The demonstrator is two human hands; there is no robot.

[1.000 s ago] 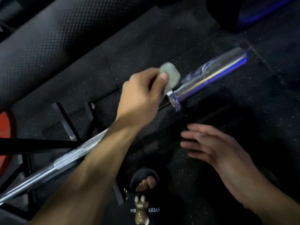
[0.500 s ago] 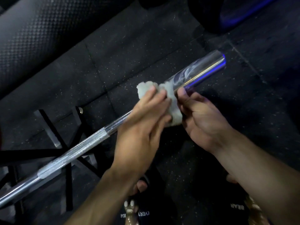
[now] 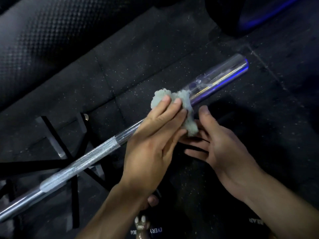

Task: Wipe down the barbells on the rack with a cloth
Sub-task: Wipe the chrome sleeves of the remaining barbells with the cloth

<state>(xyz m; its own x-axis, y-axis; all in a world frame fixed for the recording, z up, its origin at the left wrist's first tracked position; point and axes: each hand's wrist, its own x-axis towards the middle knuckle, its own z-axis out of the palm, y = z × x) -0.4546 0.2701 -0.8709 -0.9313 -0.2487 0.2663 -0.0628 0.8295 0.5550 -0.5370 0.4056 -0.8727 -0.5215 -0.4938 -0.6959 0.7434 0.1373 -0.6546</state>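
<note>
A chrome barbell [image 3: 96, 159] runs from lower left to upper right, ending in a shiny sleeve [image 3: 222, 78]. A crumpled pale cloth [image 3: 183, 104] is draped over the bar where the sleeve begins. My left hand [image 3: 155, 140] lies on top of it, straight fingers pressing the cloth onto the bar. My right hand [image 3: 221, 144] is just below the bar with its fingers reaching under the cloth's hanging end and its thumb raised beside the sleeve. The sleeve's collar is hidden under the cloth and my left hand.
The black steel rack frame [image 3: 72, 149] crosses under the bar at left. Speckled black rubber flooring [image 3: 138, 62] lies all around. A dark weight plate [image 3: 241, 18] with a blue glint is at top right. My sandalled foot [image 3: 151, 202] is below the hands.
My left hand has brought the cloth down onto the bar, and my right hand has come up from lower right to meet it under the cloth. The view has shifted slightly.
</note>
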